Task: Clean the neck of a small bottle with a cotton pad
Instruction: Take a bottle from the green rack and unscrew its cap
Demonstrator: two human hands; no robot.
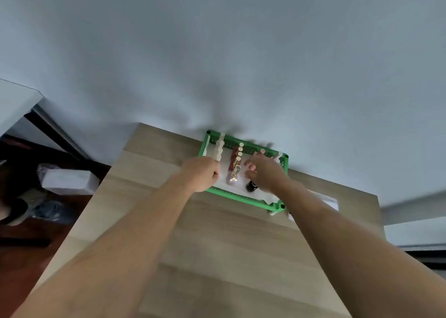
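A green tray [243,198] sits at the far edge of the wooden table against the wall. It holds a row of small bottles with pale round caps [237,157], a small pinkish bottle [232,178] and a dark round bottle [251,185]. My left hand [201,174] rests at the tray's left edge with fingers curled; whether it holds anything I cannot tell. My right hand [264,172] hovers over the tray's right half, fingers spread, just above the dark bottle. No cotton pad is clearly visible.
A white ribbed piece [219,148] stands in the tray's left part. A white flat object [330,201] lies on the table right of the tray. At left, below the table, a wrapped white box [68,178] lies on the dark floor.
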